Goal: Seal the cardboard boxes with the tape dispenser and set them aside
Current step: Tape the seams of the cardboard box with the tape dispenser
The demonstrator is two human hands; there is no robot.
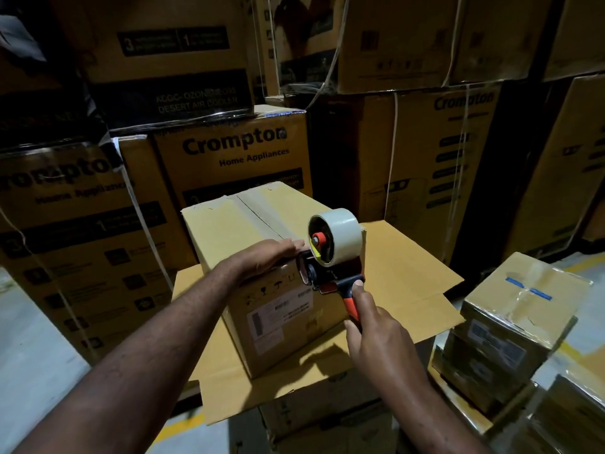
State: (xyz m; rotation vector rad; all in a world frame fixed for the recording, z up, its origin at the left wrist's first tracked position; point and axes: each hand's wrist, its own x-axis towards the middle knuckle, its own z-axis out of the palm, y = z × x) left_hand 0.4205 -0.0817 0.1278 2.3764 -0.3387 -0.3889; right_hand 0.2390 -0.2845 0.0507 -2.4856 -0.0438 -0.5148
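Observation:
A closed cardboard box (pixel 229 221) stands in the middle on a flat cardboard sheet (pixel 402 276). A strip of tape runs along its top seam. My left hand (pixel 271 257) lies flat, palm down, on the box's near top edge, fingers pressing beside the dispenser's front. My right hand (pixel 373 329) grips the orange and black handle of the tape dispenser (pixel 330 257), which carries a pale tape roll and sits at the box's near right top corner.
Tall stacked appliance cartons (pixel 235 152) wall off the back and left. Smaller taped boxes (pixel 520 303) are piled at the right. The cardboard sheet rests on another carton (pixel 327 417) below. Grey floor with yellow lines shows at the left and right.

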